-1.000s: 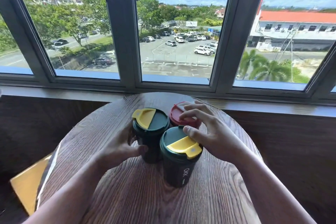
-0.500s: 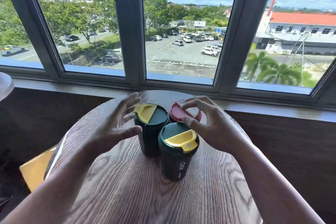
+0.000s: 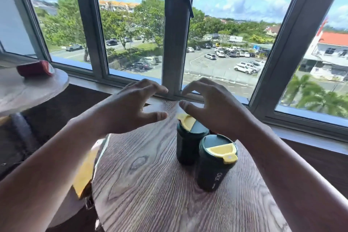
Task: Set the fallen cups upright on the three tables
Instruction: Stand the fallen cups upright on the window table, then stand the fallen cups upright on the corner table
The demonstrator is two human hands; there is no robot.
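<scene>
Two dark green cups, near cup (image 3: 214,164) and far cup (image 3: 188,143), upright, yellow flip lids, right of centre on round wood-grain table (image 3: 150,184). Left hand (image 3: 130,107) and right hand (image 3: 212,107) raised above them, fingers spread, holding nothing. Red cup (image 3: 34,68) lying on side on left table (image 3: 28,90).

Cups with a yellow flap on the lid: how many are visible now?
2. Near cup stands upright on the round table; far cup is just behind it, partly under the right hand, which may hide another.
</scene>
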